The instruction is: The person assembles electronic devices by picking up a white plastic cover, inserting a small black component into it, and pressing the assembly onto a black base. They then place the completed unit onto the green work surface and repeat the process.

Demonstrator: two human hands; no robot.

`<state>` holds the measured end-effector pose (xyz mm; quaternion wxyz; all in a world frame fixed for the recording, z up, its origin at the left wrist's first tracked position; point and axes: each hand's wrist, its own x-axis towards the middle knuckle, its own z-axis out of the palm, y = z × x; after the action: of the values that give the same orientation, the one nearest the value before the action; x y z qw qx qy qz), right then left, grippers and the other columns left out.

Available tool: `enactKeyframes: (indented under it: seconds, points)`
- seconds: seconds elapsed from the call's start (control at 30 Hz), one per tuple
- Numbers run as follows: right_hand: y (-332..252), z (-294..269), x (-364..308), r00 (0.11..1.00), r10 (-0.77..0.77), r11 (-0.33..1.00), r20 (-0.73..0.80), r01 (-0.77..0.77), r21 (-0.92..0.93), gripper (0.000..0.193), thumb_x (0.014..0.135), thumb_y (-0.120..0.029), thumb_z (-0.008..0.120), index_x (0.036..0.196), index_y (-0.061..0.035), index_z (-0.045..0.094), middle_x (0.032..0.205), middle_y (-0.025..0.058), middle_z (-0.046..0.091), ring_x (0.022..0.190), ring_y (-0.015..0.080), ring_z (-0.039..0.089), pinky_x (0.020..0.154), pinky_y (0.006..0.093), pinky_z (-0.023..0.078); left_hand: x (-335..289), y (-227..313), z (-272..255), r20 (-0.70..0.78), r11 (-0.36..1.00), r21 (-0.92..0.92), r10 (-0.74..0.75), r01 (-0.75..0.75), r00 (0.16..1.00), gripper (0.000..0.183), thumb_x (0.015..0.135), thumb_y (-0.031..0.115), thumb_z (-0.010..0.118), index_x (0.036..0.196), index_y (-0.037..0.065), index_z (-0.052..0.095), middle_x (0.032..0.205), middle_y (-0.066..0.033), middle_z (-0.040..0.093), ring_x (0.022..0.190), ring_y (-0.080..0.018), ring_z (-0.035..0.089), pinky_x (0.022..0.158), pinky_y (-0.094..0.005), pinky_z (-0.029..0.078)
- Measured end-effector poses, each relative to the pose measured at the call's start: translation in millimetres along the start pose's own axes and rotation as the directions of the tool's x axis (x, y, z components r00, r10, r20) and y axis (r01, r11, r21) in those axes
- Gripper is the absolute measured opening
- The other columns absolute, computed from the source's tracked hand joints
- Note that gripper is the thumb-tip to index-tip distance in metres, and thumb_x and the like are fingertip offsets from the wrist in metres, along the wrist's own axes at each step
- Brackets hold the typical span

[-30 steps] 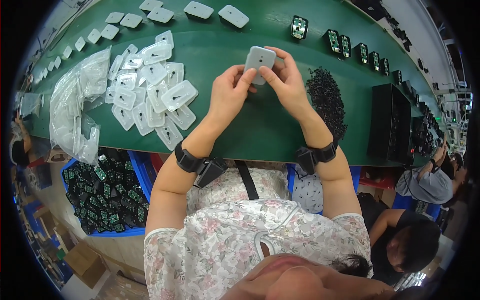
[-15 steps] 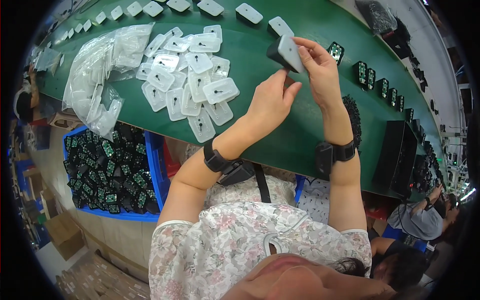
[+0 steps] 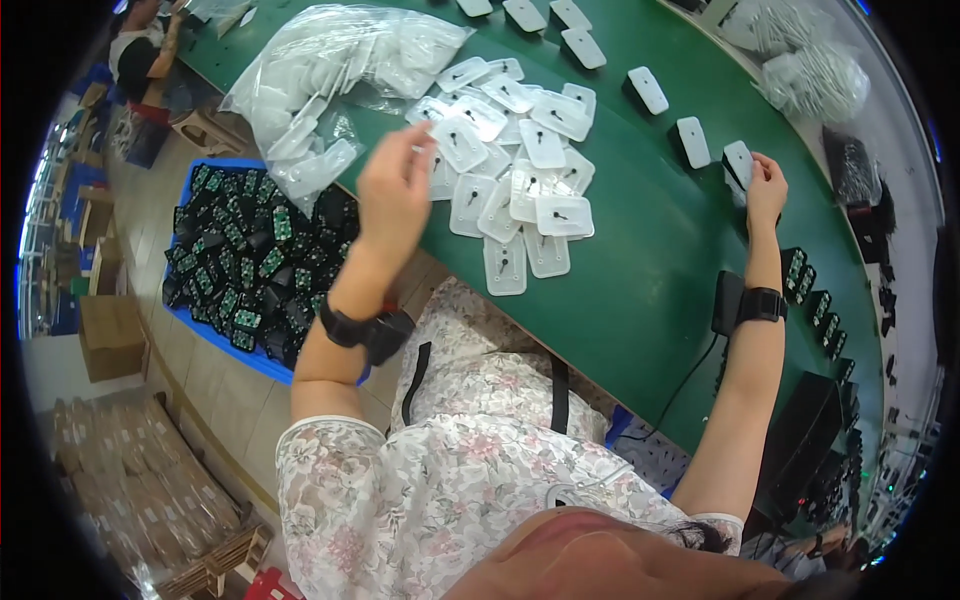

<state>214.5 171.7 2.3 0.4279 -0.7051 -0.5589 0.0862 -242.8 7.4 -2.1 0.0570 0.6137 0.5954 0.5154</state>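
My right hand [image 3: 767,192] grips the side of a small black box with a white lid [image 3: 738,160], at the near end of a line of similar boxes on the green table [image 3: 620,200]. My left hand [image 3: 392,195] hovers at the left edge of a loose pile of white translucent plastic covers [image 3: 543,145], each with a short dark piece on it. Its fingers are slightly bent and apart, a little blurred, with nothing visible in them. One cover [image 3: 441,178] lies partly behind these fingers.
Left of the pile lies a clear plastic bag of more covers [image 3: 350,55]. A blue crate [image 3: 182,215] of black housings with green circuit boards stands below the table's left edge. More boxes with lids [image 3: 647,90] line the far side; open housings [image 3: 795,270] stand at the right.
My hands have parted: the right carried the lidded box to the line's near end, while the left moved left to the covers. The whole view has shifted.
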Motion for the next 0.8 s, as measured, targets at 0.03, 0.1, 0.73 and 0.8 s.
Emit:
enactKeyframes:
  seconds: [0.03, 0.1, 0.73, 0.8]
  points:
    - [3, 0, 0, 1.0, -0.001, 1.0, 0.004, 0.001, 0.005, 0.016, 0.088, -0.012, 0.055, 0.097, -0.0067, 0.067, 0.089, 0.0103, 0.066, 0.08, 0.0203, 0.061, 0.074, 0.0317, 0.047, 8, -10, -12, 0.007, 0.994, 0.099, -0.049, 0.048, 0.999, 0.02, 0.087, 0.006, 0.055, 0.106, 0.002, 0.061, 0.089, -0.0119, 0.064, 0.076, -0.0257, 0.061, 0.068, -0.0344, 0.048]
    - [5, 2, 1, 0.992, -0.124, 0.964, 0.009, 0.123, -0.237, 0.018, 0.09, -0.013, 0.052, 0.101, -0.007, 0.065, 0.09, 0.0112, 0.065, 0.081, 0.0214, 0.06, 0.075, 0.031, 0.046, 24, -39, -38, -0.007, 0.964, 0.263, -0.042, 0.043, 0.999, 0.018, 0.087, 0.005, 0.053, 0.102, 0.002, 0.062, 0.089, -0.0131, 0.065, 0.081, -0.0287, 0.061, 0.072, -0.0367, 0.047]
    - [-34, -52, -24, 0.908, -0.418, 0.878, -0.018, 0.399, -0.263, 0.028, 0.088, -0.022, 0.057, 0.114, -0.0114, 0.06, 0.102, 0.0088, 0.062, 0.095, 0.022, 0.06, 0.084, 0.0328, 0.046, 53, -134, -90, 0.519, 0.732, 0.64, -0.188, -0.233, 0.834, 0.038, 0.066, 0.002, 0.07, 0.103, 0.004, 0.06, 0.091, -0.0157, 0.06, 0.089, -0.0341, 0.054, 0.078, -0.0429, 0.044]
    - [-36, -78, -42, 0.916, -0.393, 0.885, -0.079, 0.354, -0.302, 0.025, 0.088, -0.022, 0.058, 0.111, -0.0106, 0.061, 0.099, 0.0071, 0.064, 0.093, 0.0201, 0.06, 0.083, 0.0316, 0.045, 61, -140, -96, 0.536, 0.787, 0.57, -0.138, -0.237, 0.833, 0.036, 0.066, 0.003, 0.071, 0.1, 0.004, 0.06, 0.087, -0.0144, 0.061, 0.083, -0.0329, 0.056, 0.075, -0.0412, 0.044]
